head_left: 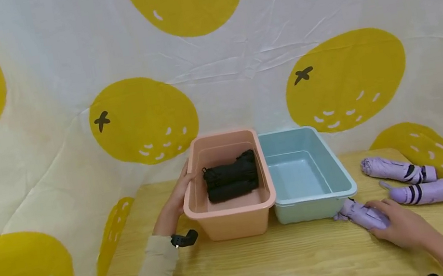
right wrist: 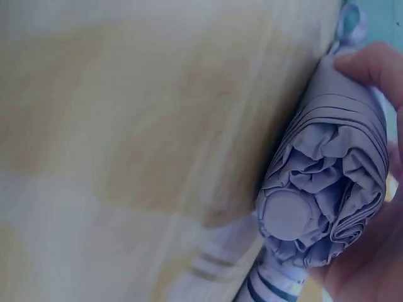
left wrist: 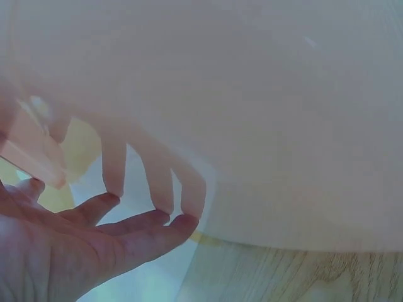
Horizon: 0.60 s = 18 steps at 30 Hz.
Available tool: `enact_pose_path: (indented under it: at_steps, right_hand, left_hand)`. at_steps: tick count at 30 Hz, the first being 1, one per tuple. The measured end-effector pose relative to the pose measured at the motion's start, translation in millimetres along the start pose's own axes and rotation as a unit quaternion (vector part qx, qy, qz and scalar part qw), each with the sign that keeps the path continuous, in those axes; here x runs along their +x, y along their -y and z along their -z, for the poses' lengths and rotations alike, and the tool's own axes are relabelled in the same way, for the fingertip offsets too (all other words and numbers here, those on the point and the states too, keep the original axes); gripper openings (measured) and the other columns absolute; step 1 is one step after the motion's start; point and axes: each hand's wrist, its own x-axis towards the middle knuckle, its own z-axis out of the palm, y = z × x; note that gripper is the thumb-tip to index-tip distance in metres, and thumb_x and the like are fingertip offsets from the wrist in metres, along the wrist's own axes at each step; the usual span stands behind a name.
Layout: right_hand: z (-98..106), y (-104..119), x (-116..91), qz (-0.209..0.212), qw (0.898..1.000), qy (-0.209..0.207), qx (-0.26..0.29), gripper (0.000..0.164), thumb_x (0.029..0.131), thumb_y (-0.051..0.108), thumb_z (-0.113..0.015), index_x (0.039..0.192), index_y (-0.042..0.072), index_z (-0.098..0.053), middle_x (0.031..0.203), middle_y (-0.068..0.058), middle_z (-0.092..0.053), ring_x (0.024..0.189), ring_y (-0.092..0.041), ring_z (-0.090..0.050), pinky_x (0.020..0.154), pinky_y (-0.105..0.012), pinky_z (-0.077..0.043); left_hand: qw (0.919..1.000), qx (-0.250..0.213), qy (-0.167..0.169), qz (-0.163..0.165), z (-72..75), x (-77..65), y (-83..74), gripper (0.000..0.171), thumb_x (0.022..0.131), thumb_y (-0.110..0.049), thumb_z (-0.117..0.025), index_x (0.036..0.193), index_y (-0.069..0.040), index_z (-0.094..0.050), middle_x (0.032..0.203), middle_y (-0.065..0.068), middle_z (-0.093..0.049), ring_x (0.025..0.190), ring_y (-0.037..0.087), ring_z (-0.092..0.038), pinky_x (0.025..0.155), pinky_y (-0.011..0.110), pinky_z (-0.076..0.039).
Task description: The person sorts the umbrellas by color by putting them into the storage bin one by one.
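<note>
My left hand point(head_left: 179, 195) rests against the left side of a pink plastic bin point(head_left: 232, 224). In the left wrist view, the fingertips point(left wrist: 184, 221) touch the bin's outer wall point(left wrist: 271, 126), which mirrors them. Inside that bin lie two folded black umbrellas point(head_left: 232, 190), side by side. My right hand point(head_left: 407, 224) grips a folded lilac umbrella point(head_left: 364, 214) just in front of the blue bin's right corner. Up close, the right wrist view shows its round end cap and gathered fabric point(right wrist: 334, 163), with the thumb point(right wrist: 371, 66) along one side.
A light blue bin point(head_left: 312, 208) stands directly right of the pink one. Two more folded lilac umbrellas, one farther back point(head_left: 389, 169) and one nearer point(head_left: 437, 191), lie at the table's right. Patterned cloth point(head_left: 241, 95) surrounds the wooden table point(head_left: 244, 271) at the back and sides.
</note>
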Motion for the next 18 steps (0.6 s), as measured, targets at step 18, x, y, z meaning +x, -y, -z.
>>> enact_pose_path:
  at_steps: [18]
  right_hand:
    - [4,-14,21,-0.024,0.998,0.027,0.054,0.100,0.067,0.052,-0.084,0.134,-0.010,-0.044,0.118,-0.035,-0.056,0.104,-0.049,-0.056,0.082,-0.063,-0.043]
  left_hand:
    - [0.9998,0.015,0.009,-0.010,1.9,5.6,0.0,0.060,0.107,-0.012,-0.026,0.157,-0.032,0.001,0.160,0.016,-0.003,0.133,0.048,-0.017,0.103,0.058,-0.023]
